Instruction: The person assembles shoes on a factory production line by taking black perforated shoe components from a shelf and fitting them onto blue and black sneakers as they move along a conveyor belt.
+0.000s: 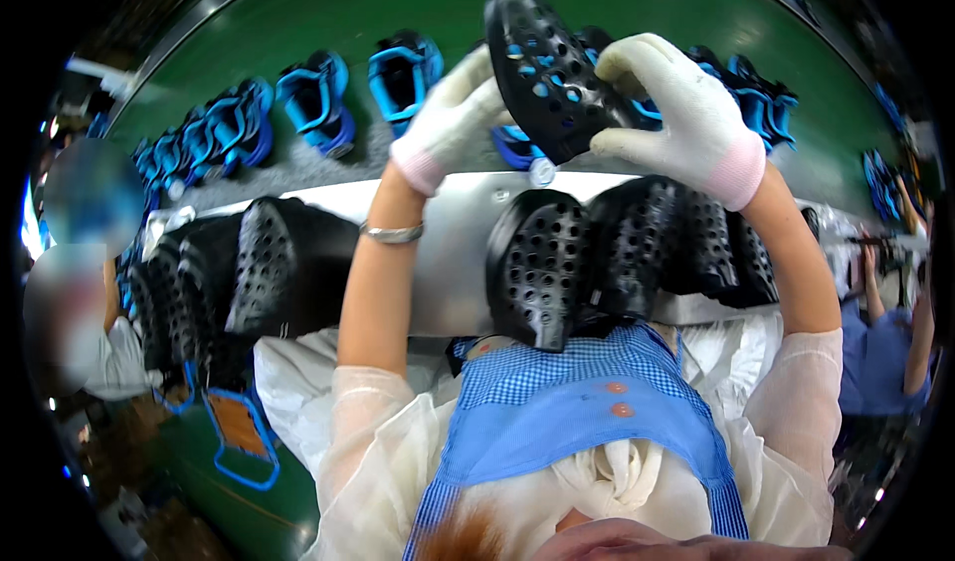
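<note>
Gloved left hand (453, 113) & right hand (686, 113), fingers clamped on black perforated shoe (547, 74) at 12 o'clock above conveyor (328, 14); loose grip could drop it.

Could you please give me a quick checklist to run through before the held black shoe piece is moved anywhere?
1. Left hand on the black perforated shoe piece: ok, fingers touch its left edge.
2. Right hand gripping it: ok.
3. Both gloves on: ok.
4. Piece lifted off the metal ledge: ok.
5. Black pieces on the ledge stable: cannot tell.
6. Blue sandals on the green belt apart from the hands: ok.
</note>
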A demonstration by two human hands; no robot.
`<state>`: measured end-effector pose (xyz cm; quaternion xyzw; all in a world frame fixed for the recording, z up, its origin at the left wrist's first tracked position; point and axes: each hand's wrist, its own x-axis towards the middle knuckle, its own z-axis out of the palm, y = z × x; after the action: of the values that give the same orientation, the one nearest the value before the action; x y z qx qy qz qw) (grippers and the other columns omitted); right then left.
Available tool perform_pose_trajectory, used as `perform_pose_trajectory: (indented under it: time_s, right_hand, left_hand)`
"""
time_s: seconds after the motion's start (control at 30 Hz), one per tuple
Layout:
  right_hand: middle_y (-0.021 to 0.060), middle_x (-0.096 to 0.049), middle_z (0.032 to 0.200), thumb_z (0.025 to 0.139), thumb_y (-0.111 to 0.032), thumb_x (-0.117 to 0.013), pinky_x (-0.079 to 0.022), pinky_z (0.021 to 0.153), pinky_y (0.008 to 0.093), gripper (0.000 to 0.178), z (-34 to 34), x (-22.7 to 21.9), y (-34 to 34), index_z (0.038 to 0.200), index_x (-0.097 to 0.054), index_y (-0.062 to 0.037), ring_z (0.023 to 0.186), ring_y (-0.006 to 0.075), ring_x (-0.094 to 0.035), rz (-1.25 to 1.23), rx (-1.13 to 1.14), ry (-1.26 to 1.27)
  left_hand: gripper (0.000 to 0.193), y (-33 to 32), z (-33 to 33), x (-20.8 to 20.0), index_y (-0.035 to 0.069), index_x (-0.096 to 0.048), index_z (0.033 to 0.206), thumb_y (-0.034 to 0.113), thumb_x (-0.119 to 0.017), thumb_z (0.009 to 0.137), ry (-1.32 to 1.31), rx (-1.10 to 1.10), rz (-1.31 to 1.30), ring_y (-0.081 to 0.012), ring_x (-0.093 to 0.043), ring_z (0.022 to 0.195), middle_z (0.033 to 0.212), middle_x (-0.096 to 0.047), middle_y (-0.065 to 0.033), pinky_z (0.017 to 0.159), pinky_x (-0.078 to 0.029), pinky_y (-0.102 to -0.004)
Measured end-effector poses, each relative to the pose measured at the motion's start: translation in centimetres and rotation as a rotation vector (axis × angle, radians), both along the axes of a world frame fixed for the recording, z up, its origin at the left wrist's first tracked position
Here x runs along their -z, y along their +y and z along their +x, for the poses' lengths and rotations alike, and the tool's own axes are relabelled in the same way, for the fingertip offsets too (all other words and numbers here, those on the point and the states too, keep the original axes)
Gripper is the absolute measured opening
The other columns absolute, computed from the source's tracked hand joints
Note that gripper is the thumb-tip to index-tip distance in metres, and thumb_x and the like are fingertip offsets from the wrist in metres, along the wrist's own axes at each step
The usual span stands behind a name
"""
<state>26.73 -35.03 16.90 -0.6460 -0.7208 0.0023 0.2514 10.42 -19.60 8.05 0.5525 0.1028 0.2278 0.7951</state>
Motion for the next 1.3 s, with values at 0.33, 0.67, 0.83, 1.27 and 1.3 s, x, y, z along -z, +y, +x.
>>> perform_pose_trajectory:
  time_s: [0.33,0.67,0.83,1.27,1.3]
  right_hand:
    - [0.0214,-0.057,0.106,0.084,-0.013,-0.054,-0.048,0.075,0.0449,0.024,-3.9,7.9,5.6,0.105,-0.053,-0.0013,0.091,0.0399,-0.057,-0.133,-0.027,0.002]
    - [0.0162,-0.058,0.095,0.088,-0.006,-0.046,-0.046,0.075,0.038,0.018,-4.0,9.0,7.5,0.104,-0.054,-0.0019,0.086,0.0345,-0.057,-0.088,-0.06,0.014]
    - [0.0158,-0.06,0.088,0.092,-0.006,-0.045,-0.046,0.074,0.0312,0.019,-5.0,7.3,8.4,0.106,-0.057,-0.0011,0.08,0.0271,-0.059,0.081,-0.099,0.256]
    - [0.0133,-0.063,0.087,0.092,-0.01,-0.049,-0.05,0.073,0.03,0.016,-5.2,6.4,8.5,0.102,-0.059,-0.0013,0.079,0.0209,-0.064,0.083,-0.028,0.286]
    - [0.0143,-0.063,0.085,0.09,-0.009,-0.05,-0.049,0.072,0.0318,0.014,-5.6,6.1,8.6,0.098,-0.06,-0.0021,0.078,0.0238,-0.063,0.1,-0.053,0.288]
  left_hand:
    - [0.05,-3.6,3.0,3.8,0.002,-0.052,0.122,0.04,-0.054,0.09,-0.129,-0.235,-0.421,-0.0155,-0.051,0.108,0.116,-0.056,-0.008,0.094,-0.04,-0.0298]
    - [0.047,-1.6,5.4,4.6,0.009,-0.056,0.105,0.051,-0.054,0.084,-0.092,-0.571,-0.71,-0.0149,-0.049,0.088,0.094,-0.053,-0.0032,0.081,-0.042,-0.0312]
    - [0.052,0.1,6.4,3.9,0.009,-0.055,0.1,0.057,-0.054,0.08,-0.247,-0.478,-1.052,-0.0176,-0.052,0.079,0.084,-0.054,-0.0024,0.074,-0.044,-0.0308]
    - [0.049,0.7,4.0,2.8,0.004,-0.05,0.109,0.049,-0.043,0.091,-0.708,0.058,-1.108,-0.0347,-0.059,0.092,0.098,-0.06,-0.0169,0.081,-0.05,-0.0457]
    - [0.049,0.7,3.3,2.4,0.004,-0.049,0.112,0.048,-0.042,0.091,-0.7,0.043,-1.077,-0.0355,-0.057,0.099,0.101,-0.059,-0.0174,0.086,-0.048,-0.0464]
